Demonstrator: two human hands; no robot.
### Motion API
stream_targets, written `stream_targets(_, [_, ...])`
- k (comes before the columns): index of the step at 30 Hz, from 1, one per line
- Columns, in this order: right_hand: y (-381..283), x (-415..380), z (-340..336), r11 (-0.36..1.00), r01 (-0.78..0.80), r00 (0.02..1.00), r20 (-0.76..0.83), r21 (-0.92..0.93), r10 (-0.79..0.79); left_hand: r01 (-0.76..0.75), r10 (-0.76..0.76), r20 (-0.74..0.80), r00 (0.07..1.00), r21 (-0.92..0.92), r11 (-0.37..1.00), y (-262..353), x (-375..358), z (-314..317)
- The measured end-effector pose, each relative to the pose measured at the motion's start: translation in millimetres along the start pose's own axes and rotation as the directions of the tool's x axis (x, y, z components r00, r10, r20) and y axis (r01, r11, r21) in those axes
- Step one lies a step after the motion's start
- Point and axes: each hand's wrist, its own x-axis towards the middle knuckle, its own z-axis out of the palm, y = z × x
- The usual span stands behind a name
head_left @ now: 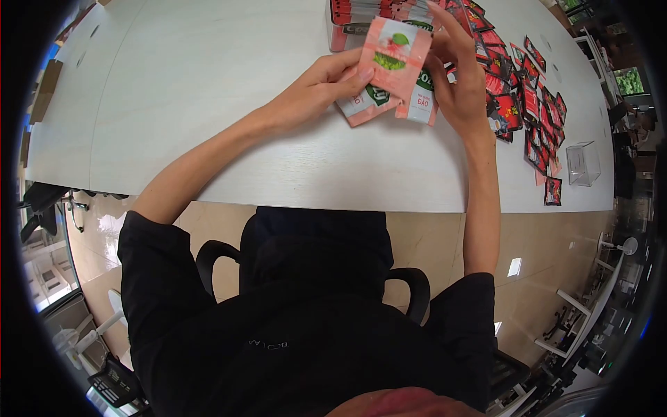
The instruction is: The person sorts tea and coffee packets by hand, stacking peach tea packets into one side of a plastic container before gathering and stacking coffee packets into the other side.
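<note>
Both of my hands hold a small stack of pink sachets (pixel 392 59) printed with a peach picture, just above the white table (pixel 208 104). My left hand (pixel 326 87) pinches the stack's left edge with thumb on top. On the right side my right hand (pixel 458 69) wraps the stack, fingers curled over its top edge. Two more pink sachets (pixel 420 104) fan out below the top one.
Several red and black sachets (pixel 528 104) lie scattered along the table's right side. A clear tray of packets (pixel 347 21) stands at the far edge behind my hands. A small clear plastic box (pixel 582 163) sits near the right corner. An office chair is under me.
</note>
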Motion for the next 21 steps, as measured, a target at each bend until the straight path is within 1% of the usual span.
stream_targets(1, [-1.6,1.4,0.5,0.999,-0.01,0.999,-0.04,0.037,0.011,0.031,-0.032,0.078,0.996,0.019,0.999,1.1,0.8,-3.7])
stream_targets(2, [-0.5,2.6,-2.3,0.999,-0.007,0.999,-0.04,0.038,0.008,0.06,-0.066,0.155,0.986,0.041,0.997,1.9,1.2,-6.2])
stream_targets(4, [2.9,4.2,-11.0,0.979,0.141,0.984,0.132,-0.145,-0.122,0.082,-0.089,0.146,0.985,0.059,0.995,3.5,1.7,-7.9])
stream_targets(5, [0.5,3.9,-10.3,0.987,0.101,0.992,0.093,-0.121,-0.09,0.107,-0.116,0.136,0.984,0.073,0.992,3.9,2.2,-8.1])
stream_targets(6, [-0.6,4.8,-11.3,0.987,0.103,0.991,0.093,-0.123,-0.092,0.105,-0.114,0.137,0.984,0.074,0.992,3.1,3.0,-8.3])
stream_targets(8, [-2.0,6.8,-13.6,0.988,0.107,0.993,0.052,-0.108,-0.102,0.084,-0.081,-0.031,0.996,0.088,0.993,-2.6,3.3,-7.2])
stream_targets(9, [-1.8,7.3,-15.3,0.989,0.106,0.994,0.052,-0.107,-0.101,0.085,-0.083,-0.032,0.996,0.087,0.993,-4.7,3.0,-5.9])
stream_targets(11, [1.3,7.0,-21.8,0.996,0.026,1.0,0.007,-0.082,-0.025,-0.02,0.012,-0.206,0.978,-0.038,0.999,-9.2,3.6,-2.3])
stream_targets(12, [4.1,6.6,-24.6,0.996,0.026,1.0,0.008,-0.082,-0.025,-0.02,0.012,-0.206,0.978,-0.038,0.999,-12.3,4.1,-1.3])
stream_targets(14, [9.7,6.1,-28.7,0.995,0.074,0.997,0.027,-0.068,-0.072,-0.161,0.225,-0.327,0.918,0.212,0.964,-17.5,6.1,-0.4])
stream_targets(15, [8.0,6.0,-28.9,0.995,0.076,0.997,0.027,-0.068,-0.074,-0.162,0.227,-0.328,0.917,0.212,0.964,-16.1,5.2,-0.2])
stream_targets(17, [2.5,5.2,-29.1,0.993,0.02,0.977,0.215,-0.119,0.006,-0.155,0.293,-0.295,0.909,0.414,0.897,-10.6,1.5,1.3])
stream_targets(18, [2.0,4.1,-26.9,0.993,0.022,0.976,0.217,-0.117,0.004,-0.154,0.294,-0.298,0.908,0.415,0.897,-6.2,-0.1,2.8])
stream_targets(20, [0.6,0.6,-18.7,0.993,-0.003,0.941,0.335,-0.115,0.041,-0.095,0.235,-0.193,0.953,0.544,0.833,1.4,-2.5,5.9])
stream_targets(21, [-5.4,2.0,-15.2,0.992,-0.03,0.933,0.352,-0.119,0.07,-0.092,0.233,-0.197,0.952,0.544,0.834,0.9,-2.1,7.0])
